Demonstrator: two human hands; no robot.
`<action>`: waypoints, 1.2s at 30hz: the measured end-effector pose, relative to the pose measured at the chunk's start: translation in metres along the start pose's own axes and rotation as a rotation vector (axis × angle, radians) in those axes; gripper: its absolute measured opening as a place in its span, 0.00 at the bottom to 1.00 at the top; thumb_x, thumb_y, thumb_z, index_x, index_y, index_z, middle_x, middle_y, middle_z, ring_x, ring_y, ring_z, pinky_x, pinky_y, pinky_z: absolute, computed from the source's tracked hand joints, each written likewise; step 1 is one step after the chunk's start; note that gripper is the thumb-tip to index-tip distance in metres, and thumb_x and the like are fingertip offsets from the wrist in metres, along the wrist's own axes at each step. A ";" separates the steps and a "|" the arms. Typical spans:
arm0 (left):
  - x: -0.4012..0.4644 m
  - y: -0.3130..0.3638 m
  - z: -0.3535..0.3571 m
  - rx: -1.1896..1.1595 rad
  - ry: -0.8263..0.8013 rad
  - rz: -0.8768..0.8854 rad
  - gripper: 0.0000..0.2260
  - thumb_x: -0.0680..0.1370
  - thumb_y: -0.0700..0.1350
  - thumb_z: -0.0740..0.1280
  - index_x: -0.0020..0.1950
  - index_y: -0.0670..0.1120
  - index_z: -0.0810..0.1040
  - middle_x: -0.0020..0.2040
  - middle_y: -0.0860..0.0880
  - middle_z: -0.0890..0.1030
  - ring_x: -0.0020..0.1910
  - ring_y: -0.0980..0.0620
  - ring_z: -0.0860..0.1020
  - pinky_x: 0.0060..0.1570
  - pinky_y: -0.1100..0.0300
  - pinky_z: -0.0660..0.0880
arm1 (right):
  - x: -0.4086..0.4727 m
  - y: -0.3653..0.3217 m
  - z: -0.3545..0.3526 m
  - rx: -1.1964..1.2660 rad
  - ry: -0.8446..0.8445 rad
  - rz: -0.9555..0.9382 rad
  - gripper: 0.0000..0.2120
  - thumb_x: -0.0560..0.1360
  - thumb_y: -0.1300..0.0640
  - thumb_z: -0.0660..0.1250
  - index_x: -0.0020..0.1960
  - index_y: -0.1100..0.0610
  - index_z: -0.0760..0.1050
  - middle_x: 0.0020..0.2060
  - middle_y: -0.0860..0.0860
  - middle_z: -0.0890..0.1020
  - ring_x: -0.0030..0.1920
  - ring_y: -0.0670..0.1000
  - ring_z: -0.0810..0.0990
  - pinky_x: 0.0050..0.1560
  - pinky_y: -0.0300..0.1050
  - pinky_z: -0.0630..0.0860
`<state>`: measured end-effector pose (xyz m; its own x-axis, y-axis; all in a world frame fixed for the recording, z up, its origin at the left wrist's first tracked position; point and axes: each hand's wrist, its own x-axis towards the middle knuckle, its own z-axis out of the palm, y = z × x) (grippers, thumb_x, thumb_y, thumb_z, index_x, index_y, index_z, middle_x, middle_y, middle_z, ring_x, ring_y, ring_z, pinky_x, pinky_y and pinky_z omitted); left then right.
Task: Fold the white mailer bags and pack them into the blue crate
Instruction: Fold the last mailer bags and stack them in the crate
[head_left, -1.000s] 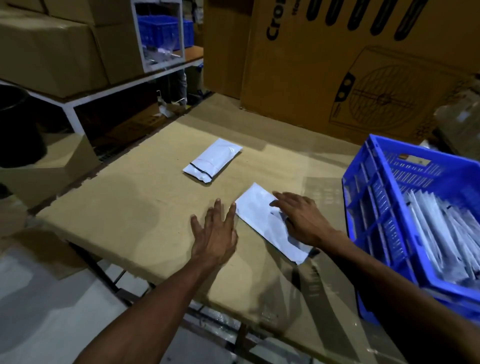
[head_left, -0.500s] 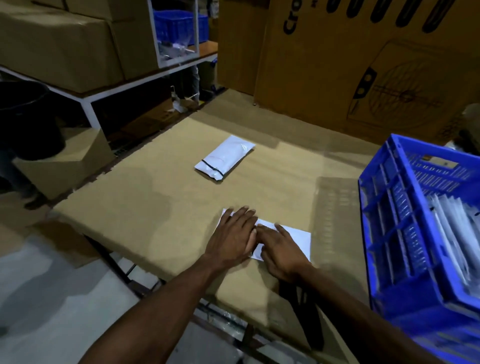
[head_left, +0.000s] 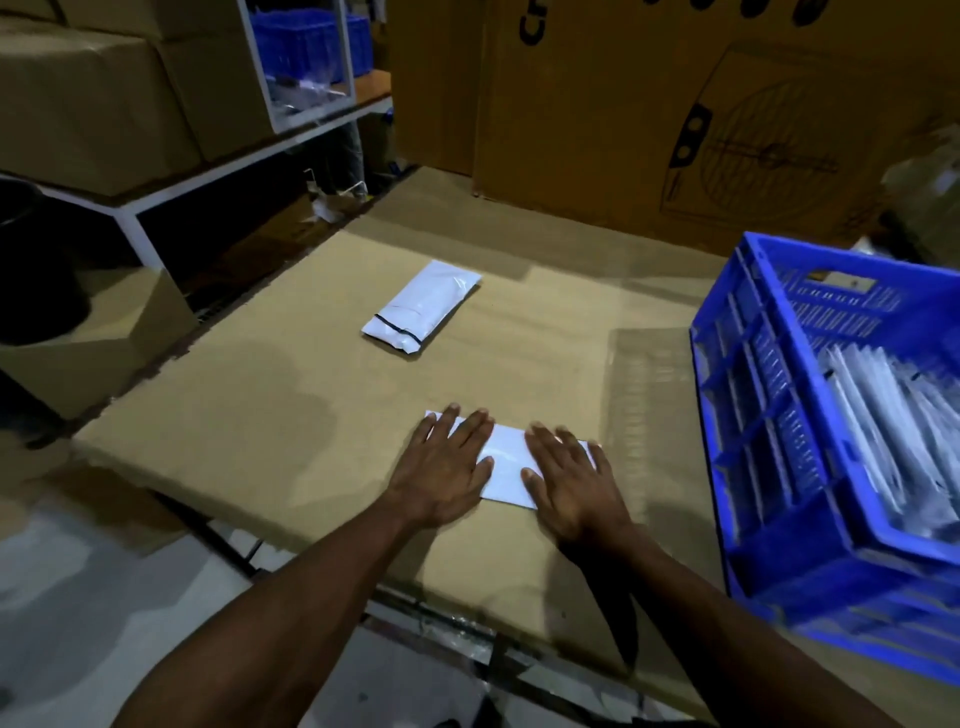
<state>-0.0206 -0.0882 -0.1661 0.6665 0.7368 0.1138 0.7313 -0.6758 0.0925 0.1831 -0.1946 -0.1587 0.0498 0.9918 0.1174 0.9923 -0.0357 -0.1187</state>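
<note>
Table (head_left: 291, 415): cardboard-topped, near edge just below both wrists, wide bare stretch toward the shelving side.
Blue crate (head_left: 769, 441): at the table's right end, already part-filled with folded white bags (head_left: 883, 431) standing in a row; room apparently left along its near wall.
Plump bag bundle (head_left: 421, 312): on the table well beyond the hands, apart from the crate, seemingly yet to be worked through.
White mailer bag (head_left: 506, 467): flat near the table's front edge, mid-fold by the look of it, not yet crated.
Left hand (head_left: 447, 467): fingers straight, slightly spread, pressing the bag's left end.
Right hand (head_left: 571, 483): fingers spread flat on its right end, blurred; clear path rightward to the crate.
</note>
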 end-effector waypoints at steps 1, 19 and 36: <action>0.000 -0.001 -0.001 -0.002 -0.009 -0.001 0.31 0.81 0.60 0.43 0.81 0.50 0.60 0.81 0.53 0.60 0.80 0.44 0.55 0.78 0.43 0.51 | -0.003 0.005 -0.001 -0.006 -0.011 0.019 0.26 0.84 0.41 0.48 0.79 0.49 0.60 0.78 0.46 0.61 0.78 0.53 0.59 0.74 0.57 0.57; -0.003 0.003 -0.009 0.015 -0.090 -0.070 0.33 0.78 0.63 0.39 0.82 0.55 0.56 0.83 0.51 0.54 0.80 0.37 0.51 0.76 0.41 0.51 | 0.020 -0.017 -0.001 0.009 -0.156 -0.040 0.29 0.81 0.36 0.38 0.80 0.42 0.49 0.80 0.45 0.54 0.79 0.54 0.52 0.75 0.60 0.52; 0.002 -0.015 0.000 -0.007 -0.143 -0.115 0.31 0.79 0.67 0.43 0.81 0.63 0.42 0.83 0.54 0.41 0.80 0.37 0.42 0.75 0.35 0.44 | -0.011 -0.007 0.000 0.049 0.119 -0.276 0.19 0.81 0.43 0.61 0.67 0.50 0.73 0.76 0.53 0.64 0.79 0.58 0.55 0.71 0.71 0.53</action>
<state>-0.0306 -0.0767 -0.1669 0.5928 0.8044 -0.0398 0.8031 -0.5868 0.1032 0.1754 -0.2057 -0.1595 -0.2055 0.9417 0.2664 0.9635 0.2424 -0.1136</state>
